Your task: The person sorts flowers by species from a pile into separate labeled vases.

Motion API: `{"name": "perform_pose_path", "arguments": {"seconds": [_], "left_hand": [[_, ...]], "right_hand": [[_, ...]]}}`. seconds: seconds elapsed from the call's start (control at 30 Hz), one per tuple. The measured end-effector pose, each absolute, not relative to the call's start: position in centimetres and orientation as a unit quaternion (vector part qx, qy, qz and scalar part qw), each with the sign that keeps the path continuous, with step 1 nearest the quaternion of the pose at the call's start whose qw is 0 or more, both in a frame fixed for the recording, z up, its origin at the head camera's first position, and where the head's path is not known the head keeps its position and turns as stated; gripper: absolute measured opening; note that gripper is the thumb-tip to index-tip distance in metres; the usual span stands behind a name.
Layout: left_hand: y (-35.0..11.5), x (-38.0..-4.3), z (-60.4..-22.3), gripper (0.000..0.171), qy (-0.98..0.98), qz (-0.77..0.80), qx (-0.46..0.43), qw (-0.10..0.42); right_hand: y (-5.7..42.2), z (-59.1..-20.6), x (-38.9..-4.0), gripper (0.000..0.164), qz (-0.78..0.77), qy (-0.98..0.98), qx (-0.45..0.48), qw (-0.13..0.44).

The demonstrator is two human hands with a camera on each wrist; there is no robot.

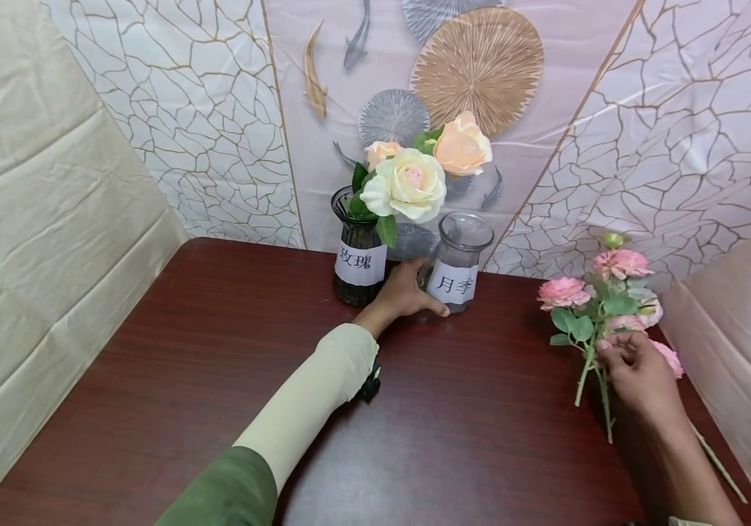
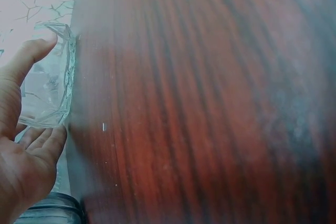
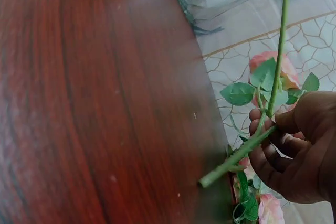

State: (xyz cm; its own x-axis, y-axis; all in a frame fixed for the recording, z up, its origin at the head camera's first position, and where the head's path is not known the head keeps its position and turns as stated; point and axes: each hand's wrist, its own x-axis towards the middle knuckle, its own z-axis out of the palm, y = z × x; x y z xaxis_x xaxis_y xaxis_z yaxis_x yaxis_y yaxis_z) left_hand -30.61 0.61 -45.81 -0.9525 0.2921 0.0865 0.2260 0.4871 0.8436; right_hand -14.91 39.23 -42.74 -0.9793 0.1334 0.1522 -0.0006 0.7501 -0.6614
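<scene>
My left hand [image 1: 408, 288] holds a clear glass vase [image 1: 466, 245] with a white paper label, thumb at the front near its base and fingers at the far side. The left wrist view shows the thumb and fingers on opposite sides of the glass vase [image 2: 47, 85]. Over the table's right side, my right hand [image 1: 641, 369] pinches green stems [image 3: 278, 61] of pink flowers [image 1: 562, 292] between thumb and fingers. Their blooms and leaves [image 3: 239, 94] point toward the back wall, and the cut ends point toward the table's front.
A dark glass vase [image 1: 359, 237], also labelled, stands left of the clear one, holding a white rose [image 1: 408, 184] and peach roses [image 1: 462, 144]. Another pink flower [image 1: 668, 358] lies at the right edge, its stem [image 1: 717, 462] reaching forward. Patterned cloth [image 1: 218, 124] hangs behind the table [image 1: 218, 365].
</scene>
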Motion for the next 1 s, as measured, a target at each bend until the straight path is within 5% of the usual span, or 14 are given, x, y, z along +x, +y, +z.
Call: {"name": "perform_pose_path", "arguments": {"seconds": [0.23, 0.5, 0.8, 1.0], "left_hand": [[0.6, -30.6, -45.7, 0.118, 0.858, 0.488, 0.151, 0.044], [0.6, -30.5, -45.5, 0.117, 0.856, 0.493, 0.147, 0.045], [0.3, -30.2, -45.1, 0.118, 0.860, 0.487, 0.149, 0.045], [0.4, -30.2, -45.2, 0.116, 0.863, 0.482, 0.148, 0.041]], "right_hand": [[39.9, -43.1, -15.1, 0.024, 0.256, -0.960, -0.020, 0.116], [41.1, -43.5, -15.7, 0.031, 0.243, -0.967, -0.026, 0.069], [41.3, -43.4, -16.3, 0.045, 0.445, -0.892, -0.048, -0.055], [40.4, -42.8, -16.0, 0.057, 0.372, -0.925, -0.064, -0.042]]}}
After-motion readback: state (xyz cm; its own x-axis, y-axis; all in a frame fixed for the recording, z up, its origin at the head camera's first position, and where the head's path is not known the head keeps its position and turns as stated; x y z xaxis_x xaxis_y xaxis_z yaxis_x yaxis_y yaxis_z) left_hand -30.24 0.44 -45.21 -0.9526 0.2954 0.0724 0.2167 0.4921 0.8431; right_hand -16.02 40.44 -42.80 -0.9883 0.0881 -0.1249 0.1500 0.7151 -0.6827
